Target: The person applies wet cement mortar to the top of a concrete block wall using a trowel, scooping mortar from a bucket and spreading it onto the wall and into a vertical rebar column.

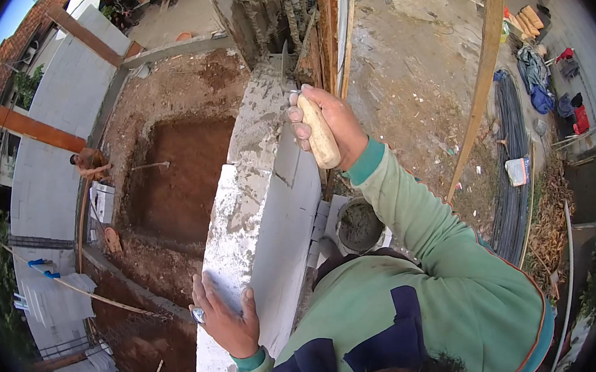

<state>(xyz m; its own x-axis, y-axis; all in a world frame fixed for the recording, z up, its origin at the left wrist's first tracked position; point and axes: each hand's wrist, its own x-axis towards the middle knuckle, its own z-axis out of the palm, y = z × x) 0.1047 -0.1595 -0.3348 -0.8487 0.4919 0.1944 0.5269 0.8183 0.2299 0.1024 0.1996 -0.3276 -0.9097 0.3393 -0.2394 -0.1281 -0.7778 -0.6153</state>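
Observation:
My right hand is wrapped round the pale wooden handle of a trowel. Its narrow metal blade points away from me, by the far end of a wall of white blocks, next to a concrete column with steel bars. Grey mortar smears the top of the wall. Nearer to me, my left hand lies flat on the wall's top with the fingers apart and a ring on one of them. A bucket of grey mortar stands below, to the right of the wall.
Left of the wall is a dug pit, with another person at its far side beside a hoe. Wooden boards rise by the column, and a long slanting timber crosses the right. Bundled steel rods lie on the ground.

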